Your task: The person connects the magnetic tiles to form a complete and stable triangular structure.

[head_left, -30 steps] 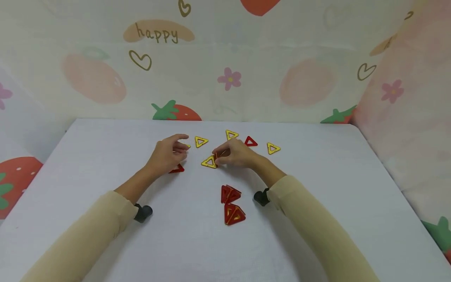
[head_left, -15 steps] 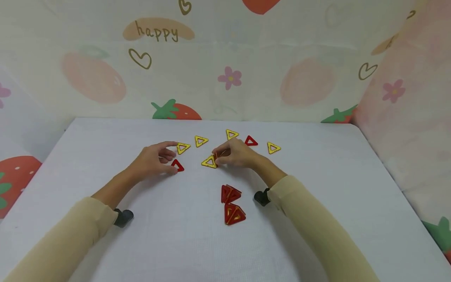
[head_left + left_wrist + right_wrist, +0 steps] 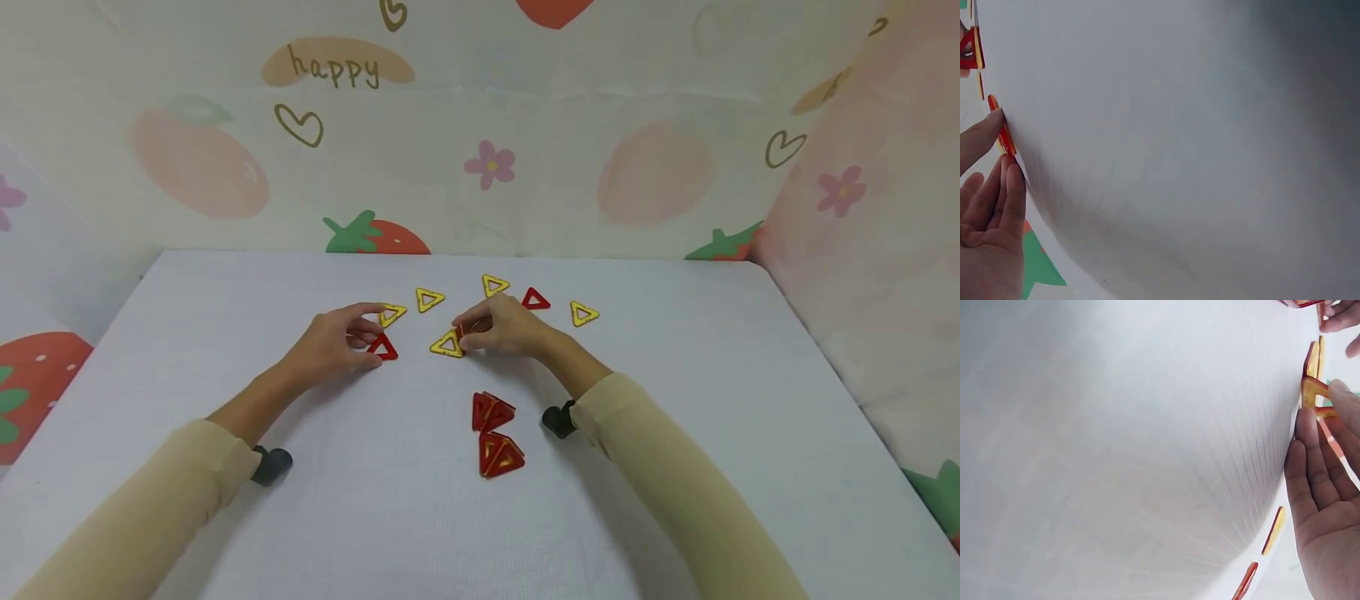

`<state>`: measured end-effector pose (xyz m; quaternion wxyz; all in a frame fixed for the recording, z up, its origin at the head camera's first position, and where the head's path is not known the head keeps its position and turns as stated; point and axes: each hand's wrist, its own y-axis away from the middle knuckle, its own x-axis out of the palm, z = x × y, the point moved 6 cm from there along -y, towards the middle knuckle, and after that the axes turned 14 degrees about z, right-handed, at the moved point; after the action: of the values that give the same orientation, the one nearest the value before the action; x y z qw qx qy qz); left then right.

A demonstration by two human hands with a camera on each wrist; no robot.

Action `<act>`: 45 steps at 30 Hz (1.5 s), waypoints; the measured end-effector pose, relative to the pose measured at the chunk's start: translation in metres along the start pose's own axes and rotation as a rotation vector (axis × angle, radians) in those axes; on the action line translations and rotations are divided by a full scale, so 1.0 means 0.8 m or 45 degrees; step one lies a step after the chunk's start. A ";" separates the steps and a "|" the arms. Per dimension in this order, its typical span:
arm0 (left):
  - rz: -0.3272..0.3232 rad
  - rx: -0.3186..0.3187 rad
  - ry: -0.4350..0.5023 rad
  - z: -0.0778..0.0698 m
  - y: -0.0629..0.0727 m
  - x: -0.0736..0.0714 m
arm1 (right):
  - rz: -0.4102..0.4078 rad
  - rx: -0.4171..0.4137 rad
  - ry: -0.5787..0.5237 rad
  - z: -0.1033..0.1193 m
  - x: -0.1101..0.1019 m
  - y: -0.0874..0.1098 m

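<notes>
In the head view my left hand (image 3: 333,340) pinches a red triangular magnetic tile (image 3: 391,353) low at the table, thumb on its near side and fingers on its far side. Behind it lies a yellow triangular tile (image 3: 394,313), close to my index finger. My right hand (image 3: 504,327) holds another red triangular tile (image 3: 460,333) tilted up between thumb and fingers; the hand hides much of it. That tile stands at the edge of a flat yellow tile (image 3: 446,344). In the right wrist view the held tile (image 3: 1314,387) looks orange, with the thumb against it.
Two joined red tile shapes (image 3: 501,454) sit on the white table (image 3: 360,517) nearer the body. Along the back lie yellow tiles (image 3: 429,300), (image 3: 584,313) and a red tile (image 3: 535,299). A printed curtain (image 3: 555,108) hangs behind the table.
My left hand has drawn back from over the tiles, come down around the red tile and shifted it slightly right and away. My right hand has stayed in place with its tile.
</notes>
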<state>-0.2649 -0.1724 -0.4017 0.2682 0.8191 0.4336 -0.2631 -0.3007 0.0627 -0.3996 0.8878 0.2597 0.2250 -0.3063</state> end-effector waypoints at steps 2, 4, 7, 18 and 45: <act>-0.004 0.006 0.003 -0.001 -0.001 0.001 | 0.000 -0.011 0.017 0.000 0.000 0.000; -0.008 0.011 0.003 -0.002 -0.001 0.002 | 0.001 -0.026 0.031 0.001 0.000 0.000; -0.020 0.023 0.008 -0.003 -0.003 0.003 | 0.005 -0.036 0.027 0.002 0.000 0.001; -0.004 0.058 0.005 -0.018 -0.012 0.009 | 0.005 -0.027 0.023 0.002 0.001 0.001; 0.043 0.088 -0.058 -0.040 -0.043 0.023 | 0.030 -0.006 0.040 0.000 0.001 0.000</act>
<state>-0.2788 -0.1244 -0.3985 0.2539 0.8289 0.4041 -0.2917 -0.3005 0.0627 -0.4002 0.8883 0.2649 0.2366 -0.2912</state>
